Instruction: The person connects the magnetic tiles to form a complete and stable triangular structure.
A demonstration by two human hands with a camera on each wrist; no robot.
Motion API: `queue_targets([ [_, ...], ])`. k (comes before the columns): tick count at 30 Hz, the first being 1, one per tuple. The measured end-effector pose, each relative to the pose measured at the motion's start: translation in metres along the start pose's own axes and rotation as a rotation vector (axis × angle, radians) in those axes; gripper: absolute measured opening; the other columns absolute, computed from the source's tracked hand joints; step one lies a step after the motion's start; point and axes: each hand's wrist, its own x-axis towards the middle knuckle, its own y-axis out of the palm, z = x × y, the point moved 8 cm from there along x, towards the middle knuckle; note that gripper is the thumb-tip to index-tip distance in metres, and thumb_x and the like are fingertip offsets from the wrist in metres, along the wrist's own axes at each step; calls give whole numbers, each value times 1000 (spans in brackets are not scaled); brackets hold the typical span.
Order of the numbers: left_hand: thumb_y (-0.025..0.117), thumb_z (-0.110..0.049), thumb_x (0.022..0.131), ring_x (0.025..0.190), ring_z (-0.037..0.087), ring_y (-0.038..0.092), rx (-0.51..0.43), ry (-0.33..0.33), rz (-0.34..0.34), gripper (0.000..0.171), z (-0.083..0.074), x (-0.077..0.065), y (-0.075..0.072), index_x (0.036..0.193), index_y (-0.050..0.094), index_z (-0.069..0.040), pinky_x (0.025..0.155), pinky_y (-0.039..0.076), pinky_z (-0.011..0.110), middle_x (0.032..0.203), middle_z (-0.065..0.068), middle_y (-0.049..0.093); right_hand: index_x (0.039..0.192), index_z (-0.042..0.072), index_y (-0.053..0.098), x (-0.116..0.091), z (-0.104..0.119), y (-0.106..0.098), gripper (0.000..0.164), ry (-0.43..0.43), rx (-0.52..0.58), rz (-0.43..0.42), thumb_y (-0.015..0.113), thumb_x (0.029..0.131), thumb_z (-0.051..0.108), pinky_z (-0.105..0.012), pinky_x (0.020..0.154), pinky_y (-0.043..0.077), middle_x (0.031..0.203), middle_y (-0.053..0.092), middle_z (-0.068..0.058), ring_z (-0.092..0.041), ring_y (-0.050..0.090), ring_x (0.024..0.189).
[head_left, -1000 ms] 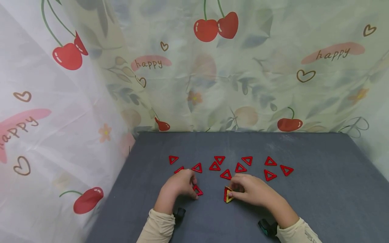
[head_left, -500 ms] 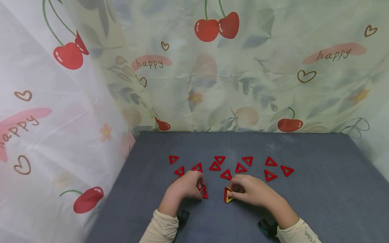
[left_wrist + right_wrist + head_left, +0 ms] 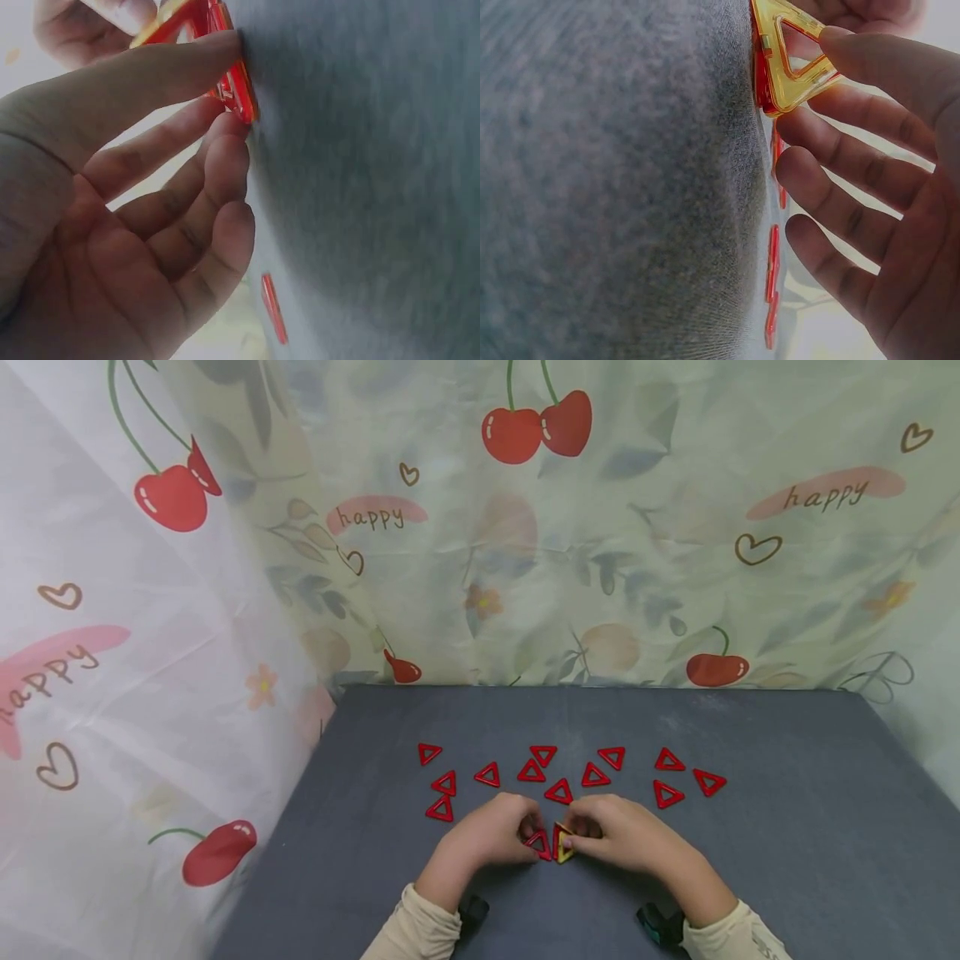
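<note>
My left hand [image 3: 491, 833] pinches a red triangular frame tile [image 3: 244, 96] between thumb and fingertips, low over the grey table. Opposite it, my right hand [image 3: 621, 831] holds a yellow triangular tile [image 3: 781, 84] by thumb and fingers, tilted up from the tabletop. A red triangle [image 3: 557, 843] joins the yellow one along its left side. Both hands are close together, so the left hand's tile lies right beside this red and yellow pair. In the right wrist view the last three fingers are loosely bent below the yellow tile.
Several loose red triangles lie across the table [image 3: 750, 860] beyond the hands, including one pair [image 3: 440, 810] at the left and a group [image 3: 667, 795] at the right. A printed cloth [image 3: 450, 568] hangs behind the table's far edge.
My left hand has slid right with its red triangle, up to the pair in the right hand. Two red triangles it covered now show at the left. My right hand stays put.
</note>
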Motion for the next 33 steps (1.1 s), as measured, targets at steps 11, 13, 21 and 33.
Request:
queue_targets([
  [11,93,-16,80,68,5,53,27,-27,-20,25,0,-1,-1,99,76,-12,62,46,23,83,-2,66,95,30,71,1,1,0,9,-10,7,4,79,97,33,-23,67,51,82,62,19,4,56,72],
  [13,94,-18,79,66,6,51,46,-57,-27,23,3,-3,-3,92,74,-13,60,45,24,79,-3,62,95,31,71,1,1,0,9,-7,3,5,79,97,33,-23,67,51,82,62,19,4,56,72],
  [21,90,-16,84,63,7,50,62,-67,-25,19,4,-6,-3,83,71,-14,58,44,25,78,-1,63,94,31,71,1,0,1,9,-3,1,10,79,97,33,-23,67,50,81,62,19,4,55,71],
  [33,81,-8,92,62,4,56,-61,16,-25,12,-1,-3,-7,92,70,-12,60,49,22,73,-9,62,94,29,72,0,0,1,9,-10,12,13,79,97,33,-23,66,50,81,62,18,3,55,71],
])
